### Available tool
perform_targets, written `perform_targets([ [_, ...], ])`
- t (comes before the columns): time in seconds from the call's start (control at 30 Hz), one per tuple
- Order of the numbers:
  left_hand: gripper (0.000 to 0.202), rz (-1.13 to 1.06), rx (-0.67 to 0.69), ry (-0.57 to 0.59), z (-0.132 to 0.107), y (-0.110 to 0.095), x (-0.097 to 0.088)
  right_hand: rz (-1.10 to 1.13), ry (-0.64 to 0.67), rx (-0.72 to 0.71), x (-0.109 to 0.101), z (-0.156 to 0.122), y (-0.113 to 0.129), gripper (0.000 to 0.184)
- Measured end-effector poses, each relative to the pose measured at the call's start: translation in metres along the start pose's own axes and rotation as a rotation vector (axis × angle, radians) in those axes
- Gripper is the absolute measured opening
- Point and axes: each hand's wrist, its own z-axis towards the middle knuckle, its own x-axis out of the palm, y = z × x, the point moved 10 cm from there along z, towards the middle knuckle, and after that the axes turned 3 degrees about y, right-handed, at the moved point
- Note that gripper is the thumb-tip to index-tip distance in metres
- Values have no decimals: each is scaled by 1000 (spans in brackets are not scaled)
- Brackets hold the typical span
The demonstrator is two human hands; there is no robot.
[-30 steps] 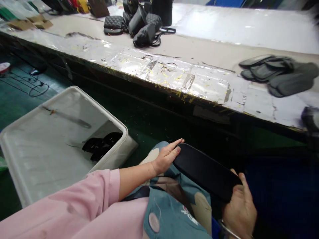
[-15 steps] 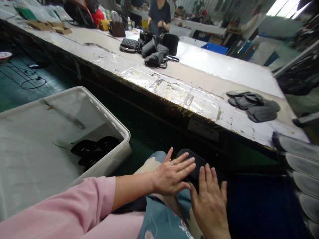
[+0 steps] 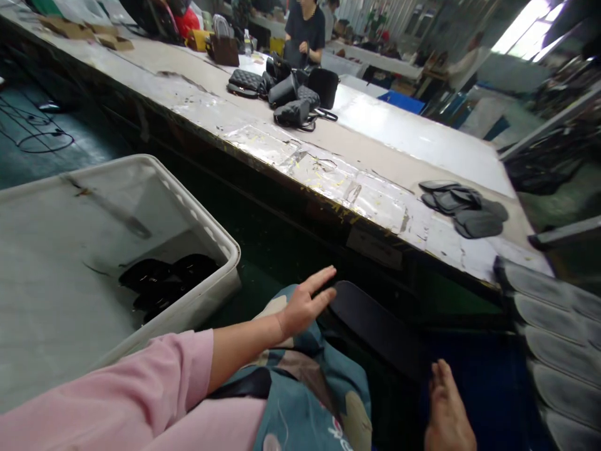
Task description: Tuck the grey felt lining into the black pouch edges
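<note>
My left hand (image 3: pixel 303 308) and right hand (image 3: pixel 447 407) are open, a long, round-ended black panel (image 3: pixel 373 322) between them, and beyond them a scuffed white-and-beige surface (image 3: pixel 380 203) bears black, partly quilted bags (image 3: pixel 286 91), with a dark-shirted person (image 3: pixel 305 34) across it from me.

tbh no txt is reading clearly rn. Some white lettering (image 3: pixel 345 444) on the teal apron (image 3: pixel 293 410) is getting cut off at the bottom edge, so idk the word, & the pale panel (image 3: pixel 374 246) under the table (image 3: pixel 375 150) is looking way too dim/blurry, fwiw.
</note>
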Motion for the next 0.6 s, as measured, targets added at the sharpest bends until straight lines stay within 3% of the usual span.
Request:
perform_targets([
  [0.03,54,-93,-126,-54,9,15,-3,161,-33,77,0,3,-4,66],
  [0.1,59,-151,-232,-55,26,32,6,363,-44,194,10,13,-7,69],
  [0.23,51,-189,-300,-5,45,47,32,406,-52,249,28,38,3,61],
  [0.33,45,-218,-328,-19,44,52,38,446,-98,241,33,45,5,48],
  [0.6,45,-308,-333,-77,43,48,32,652,-115,200,40,46,-4,45],
])
